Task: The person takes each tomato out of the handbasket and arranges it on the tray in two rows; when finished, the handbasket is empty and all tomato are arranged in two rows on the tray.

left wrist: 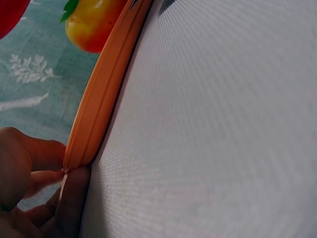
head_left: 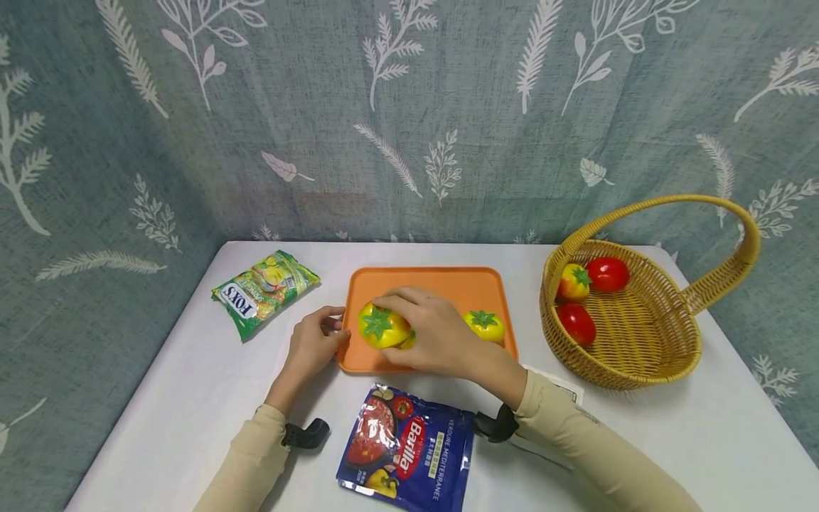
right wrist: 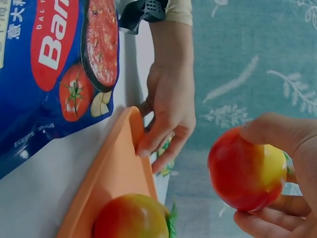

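My right hand (head_left: 441, 334) grips a yellow-and-red tomato (head_left: 379, 326) with a green leafy top, holding it over the left half of an orange tray (head_left: 422, 279). The right wrist view shows this tomato (right wrist: 242, 171) raised clear of the tray, thumb on one side and fingers on the other. Partly hidden beneath it, more yellow shows in the head view. Another yellow tomato (head_left: 484, 327) sits at the tray's right side. At the left edge, my left hand (head_left: 313, 343) pinches the tray's rim (left wrist: 96, 104) between thumb and fingers.
Right of the tray stands a wicker basket (head_left: 627, 363) with a tall handle, several tomatoes inside. A blue Barilla pouch (head_left: 409, 451) lies in front of the tray. A green Fox's bag (head_left: 265, 291) is at back left. A white sheet (head_left: 544, 455) lies partly under my right forearm.
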